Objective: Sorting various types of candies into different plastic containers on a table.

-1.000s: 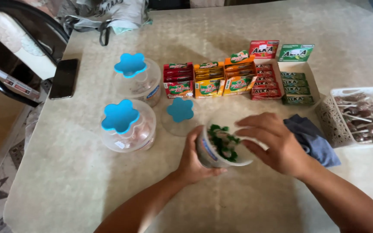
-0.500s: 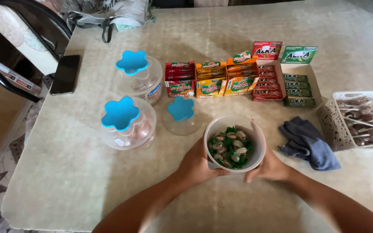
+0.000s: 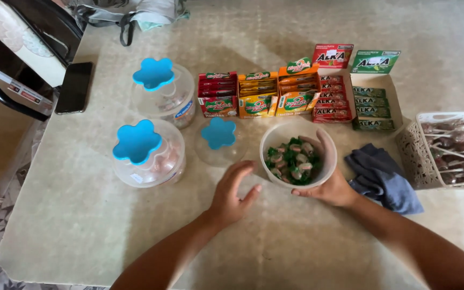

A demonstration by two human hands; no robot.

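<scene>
Mid-surface, right hand (image 3: 333, 189) cupped round open tub of wrapped sweets (image 3: 298, 156), gripping its wall; left hand (image 3: 231, 192) just beside, fingers spread, holding nothing, blue-knobbed lid (image 3: 218, 140) near.

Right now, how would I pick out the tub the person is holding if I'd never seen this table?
Start at the row of colourful sweet boxes along the far side of the table. Just in front of them stands a round clear tub, cupped by the right hand. Unlike the two tubs to its left, it has no blue flower-shaped lid and shows green-wrapped sweets inside.
</scene>
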